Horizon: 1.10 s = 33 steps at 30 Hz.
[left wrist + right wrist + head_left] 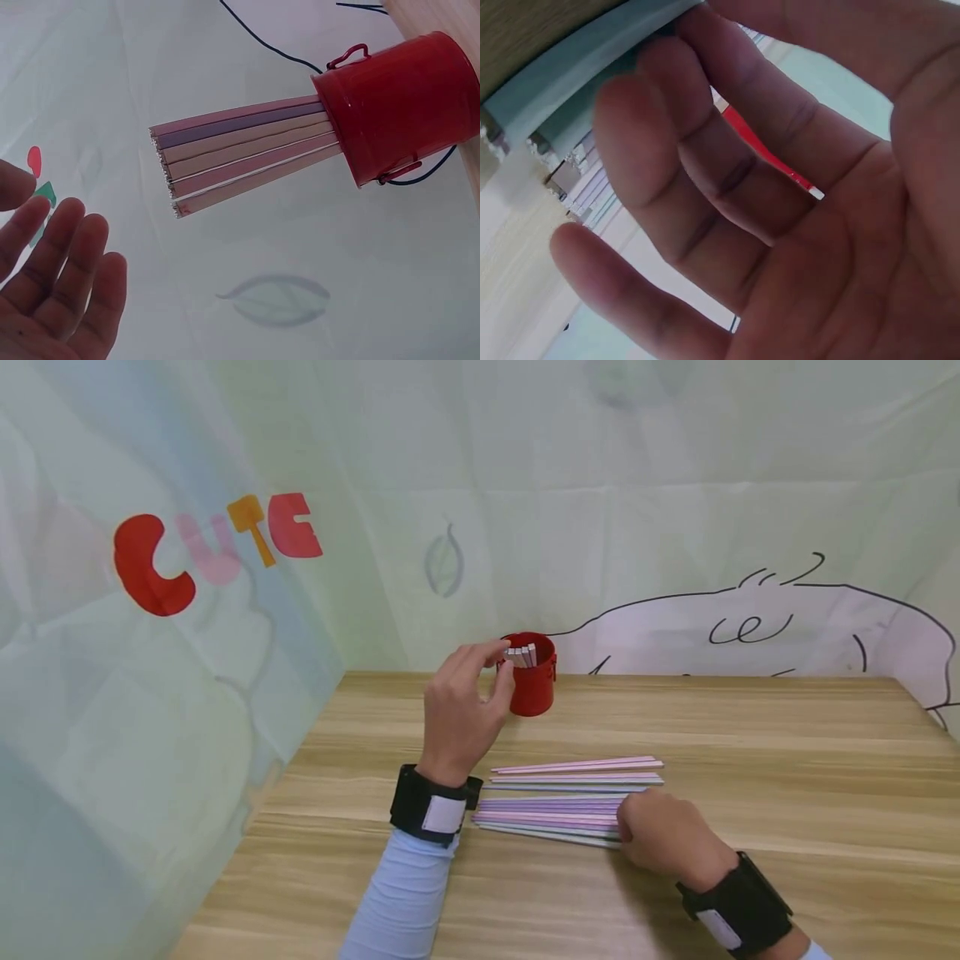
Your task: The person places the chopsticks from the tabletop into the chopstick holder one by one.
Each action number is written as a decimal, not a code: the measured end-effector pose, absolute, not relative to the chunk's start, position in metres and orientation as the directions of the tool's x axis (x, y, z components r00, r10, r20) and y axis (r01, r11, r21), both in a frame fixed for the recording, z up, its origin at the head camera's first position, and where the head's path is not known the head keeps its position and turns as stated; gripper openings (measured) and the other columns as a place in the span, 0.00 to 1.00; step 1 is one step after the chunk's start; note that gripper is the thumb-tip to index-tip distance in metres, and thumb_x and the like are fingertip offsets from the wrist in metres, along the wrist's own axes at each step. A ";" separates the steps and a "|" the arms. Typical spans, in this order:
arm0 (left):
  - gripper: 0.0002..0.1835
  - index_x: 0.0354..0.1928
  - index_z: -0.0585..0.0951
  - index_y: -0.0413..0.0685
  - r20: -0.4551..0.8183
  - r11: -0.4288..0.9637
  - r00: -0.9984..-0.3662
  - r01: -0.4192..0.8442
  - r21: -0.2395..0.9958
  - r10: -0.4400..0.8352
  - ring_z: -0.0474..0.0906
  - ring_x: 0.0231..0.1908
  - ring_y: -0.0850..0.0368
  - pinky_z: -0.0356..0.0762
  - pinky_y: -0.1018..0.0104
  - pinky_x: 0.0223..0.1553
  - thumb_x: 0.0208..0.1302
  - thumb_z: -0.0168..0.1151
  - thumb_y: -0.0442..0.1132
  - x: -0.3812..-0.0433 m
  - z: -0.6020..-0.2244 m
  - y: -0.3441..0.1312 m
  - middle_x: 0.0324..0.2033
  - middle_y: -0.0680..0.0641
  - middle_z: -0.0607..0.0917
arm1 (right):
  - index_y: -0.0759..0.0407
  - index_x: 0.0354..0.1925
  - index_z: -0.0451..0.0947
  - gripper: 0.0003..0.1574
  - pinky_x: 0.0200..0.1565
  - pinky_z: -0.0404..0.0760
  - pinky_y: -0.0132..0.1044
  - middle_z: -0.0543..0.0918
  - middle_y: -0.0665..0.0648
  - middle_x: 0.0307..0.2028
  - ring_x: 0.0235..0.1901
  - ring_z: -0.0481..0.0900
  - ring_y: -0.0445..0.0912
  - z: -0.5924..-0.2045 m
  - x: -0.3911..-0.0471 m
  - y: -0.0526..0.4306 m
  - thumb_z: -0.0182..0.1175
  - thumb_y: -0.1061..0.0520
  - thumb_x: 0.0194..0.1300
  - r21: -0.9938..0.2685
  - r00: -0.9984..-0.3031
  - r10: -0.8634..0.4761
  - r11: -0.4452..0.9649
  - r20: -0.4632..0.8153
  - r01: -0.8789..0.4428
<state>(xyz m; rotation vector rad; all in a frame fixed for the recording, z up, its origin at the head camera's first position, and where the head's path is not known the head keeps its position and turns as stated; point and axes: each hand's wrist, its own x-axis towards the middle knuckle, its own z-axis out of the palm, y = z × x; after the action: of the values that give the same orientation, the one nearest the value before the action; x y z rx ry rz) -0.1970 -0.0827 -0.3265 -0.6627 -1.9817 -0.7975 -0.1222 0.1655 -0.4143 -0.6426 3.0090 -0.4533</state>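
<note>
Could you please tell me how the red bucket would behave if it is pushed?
The red bucket may tip if pushed near its rim, since the sticks inside rise well above it. Its glossy wall looks smooth, so it could feel slippery. Pushed low, it would probably slide rather than roll, because it stands upright.

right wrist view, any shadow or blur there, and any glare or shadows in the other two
Right wrist view: the fingers look shaded and slightly soft; head view: a soft shadow lies on the table just below the right hand; left wrist view: faint highlights on the red bucket.
</note>
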 end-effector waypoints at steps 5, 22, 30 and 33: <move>0.13 0.51 0.84 0.38 0.861 0.648 -0.485 0.707 0.281 0.155 0.83 0.40 0.51 0.84 0.61 0.44 0.67 0.65 0.35 -0.196 -0.327 -0.081 0.42 0.42 0.87 | 0.50 0.14 0.69 0.18 0.20 0.64 0.37 0.69 0.46 0.16 0.19 0.67 0.43 -0.413 -0.120 0.165 0.65 0.69 0.45 -0.327 -0.920 -0.392 0.871 -0.013 -0.366; 0.13 0.51 0.84 0.38 0.849 0.643 -0.494 0.716 0.272 0.190 0.84 0.41 0.51 0.84 0.61 0.43 0.69 0.63 0.36 -0.196 -0.327 -0.078 0.42 0.42 0.88 | 0.50 0.14 0.70 0.16 0.20 0.62 0.37 0.68 0.45 0.16 0.19 0.65 0.42 -0.413 -0.120 0.165 0.65 0.68 0.40 -0.362 -0.901 -0.428 0.852 -0.068 -0.378; 0.12 0.50 0.84 0.38 0.847 0.633 -0.491 0.726 0.269 0.203 0.84 0.42 0.49 0.85 0.60 0.43 0.68 0.64 0.36 -0.194 -0.327 -0.078 0.42 0.42 0.87 | 0.50 0.17 0.73 0.13 0.20 0.64 0.37 0.72 0.46 0.17 0.18 0.67 0.42 -0.406 -0.122 0.167 0.65 0.67 0.41 -0.440 -0.881 -0.444 0.832 -0.161 -0.339; 0.12 0.50 0.84 0.38 0.848 0.633 -0.487 0.729 0.261 0.211 0.84 0.42 0.50 0.85 0.60 0.44 0.68 0.64 0.36 -0.194 -0.326 -0.077 0.43 0.43 0.87 | 0.50 0.19 0.75 0.11 0.20 0.67 0.37 0.74 0.46 0.18 0.18 0.68 0.42 -0.401 -0.123 0.169 0.65 0.65 0.42 -0.482 -0.876 -0.444 0.819 -0.189 -0.312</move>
<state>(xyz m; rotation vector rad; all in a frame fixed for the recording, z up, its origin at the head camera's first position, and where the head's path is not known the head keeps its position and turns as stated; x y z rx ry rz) -0.1936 -0.0774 -0.3264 -0.7354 -2.0194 -0.7876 -0.1225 0.1695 -0.4008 -0.5771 2.7096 -0.6450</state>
